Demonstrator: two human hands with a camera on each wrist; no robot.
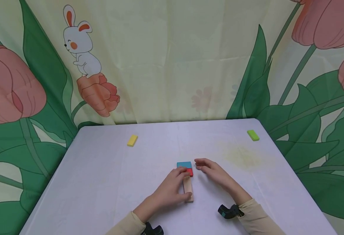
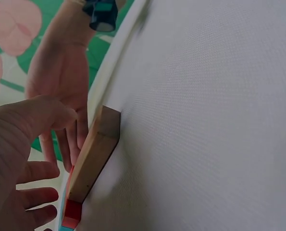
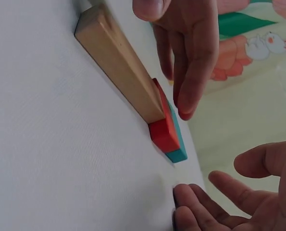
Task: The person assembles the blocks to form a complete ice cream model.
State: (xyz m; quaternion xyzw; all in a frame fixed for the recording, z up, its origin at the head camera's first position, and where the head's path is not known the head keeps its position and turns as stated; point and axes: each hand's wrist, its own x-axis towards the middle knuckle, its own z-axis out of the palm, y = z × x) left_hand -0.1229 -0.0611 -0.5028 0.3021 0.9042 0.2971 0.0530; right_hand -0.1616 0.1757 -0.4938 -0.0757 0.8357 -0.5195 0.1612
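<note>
Three small blocks lie touching in a row on the white-covered table. The blue block (image 1: 184,164) is farthest from me, with the red block (image 1: 190,172) against its near side. A longer plain wooden block (image 1: 188,186) runs from the red one toward me. My left hand (image 1: 170,187) hovers over the row with fingers spread and relaxed. In the left wrist view its thumb stays apart from the wooden block (image 2: 95,156). To the right of the blue and red blocks, my right hand (image 1: 214,171) rests by the tabletop, fingers loosely bent and holding nothing.
Toward the back left lies a yellow block (image 1: 132,140), and near the back right corner a green block (image 1: 253,135). A printed curtain (image 1: 172,65) hangs right behind the table's (image 1: 107,169) far edge. Black wrist cameras (image 1: 230,211) sit on both forearms.
</note>
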